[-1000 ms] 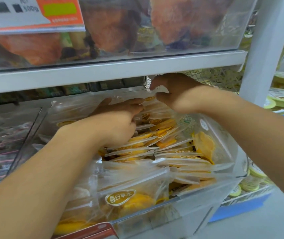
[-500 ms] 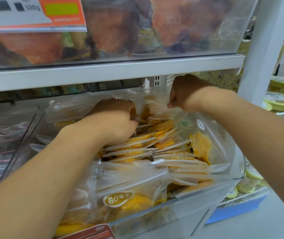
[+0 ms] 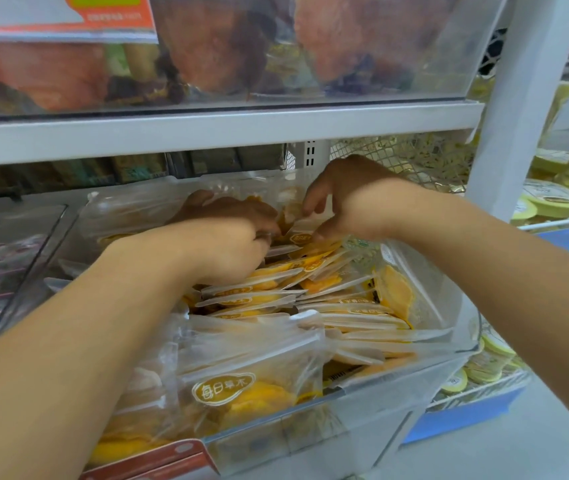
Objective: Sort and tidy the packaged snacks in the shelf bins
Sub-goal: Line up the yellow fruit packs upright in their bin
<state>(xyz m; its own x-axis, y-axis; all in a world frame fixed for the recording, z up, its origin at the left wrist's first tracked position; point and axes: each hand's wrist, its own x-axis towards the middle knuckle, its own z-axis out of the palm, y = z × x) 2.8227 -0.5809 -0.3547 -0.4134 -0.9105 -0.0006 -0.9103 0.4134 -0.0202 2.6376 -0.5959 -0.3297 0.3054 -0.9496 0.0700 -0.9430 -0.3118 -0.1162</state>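
A clear plastic bin (image 3: 414, 386) on the middle shelf holds several clear packets of yellow dried fruit (image 3: 241, 393), stacked on edge from front to back. Both my hands reach into the far end of the bin. My left hand (image 3: 231, 244) has its fingers curled down among the rear packets and grips them. My right hand (image 3: 349, 202) pinches the top edge of a rear packet (image 3: 302, 237) between thumb and fingers. The two hands almost touch.
A grey shelf board (image 3: 220, 129) hangs low just above my hands, carrying a clear bin of orange snack bags (image 3: 345, 39). Another clear bin with dark packets (image 3: 2, 265) sits to the left. A white upright post (image 3: 518, 98) and trays of yellow tubs (image 3: 553, 202) stand right.
My right hand moved left and down to the rear packets beside my left hand. My left hand stayed dug into the same packets. The view shifted slightly closer.
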